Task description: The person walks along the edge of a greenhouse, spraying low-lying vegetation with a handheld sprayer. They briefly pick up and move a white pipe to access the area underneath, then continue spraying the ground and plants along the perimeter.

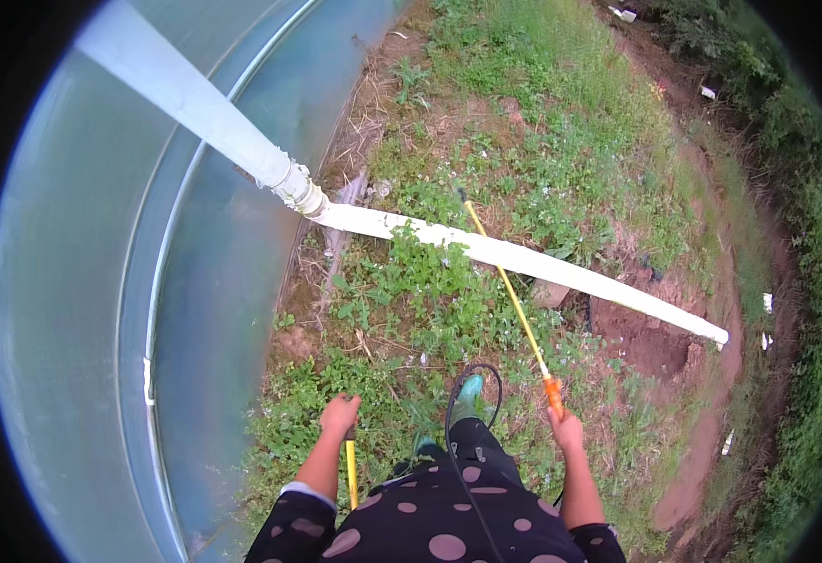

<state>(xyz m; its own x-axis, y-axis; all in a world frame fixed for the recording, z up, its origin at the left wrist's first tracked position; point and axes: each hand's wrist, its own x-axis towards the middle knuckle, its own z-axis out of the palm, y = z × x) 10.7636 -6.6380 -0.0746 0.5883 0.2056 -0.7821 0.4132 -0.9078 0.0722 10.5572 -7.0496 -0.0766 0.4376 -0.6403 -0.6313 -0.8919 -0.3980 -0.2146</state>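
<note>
Spraying weeds, I'd judge: right hand (567, 430) clamped on yellow spray lance (509, 291), left hand (340, 413) gripping pump lever (351, 469). Next: pump, sweep nozzle across the weeds (429, 281) mid-frame.

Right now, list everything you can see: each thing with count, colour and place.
Spray wand: one, yellow with orange grip, right hand, reaching over the pipe.
Pump lever: one, yellow, under left hand.
Hose: one, black, looping by the boot.
Pipe: one, white, crossing the weeds from the sheeting.
Plastic sheeting: one, translucent blue-grey, left.
Weeds: green, centre.
Bare soil: reddish, right.
Boot: one, teal, centre bottom.
Left hand: on lever.
Right hand: gripping wand.
</note>
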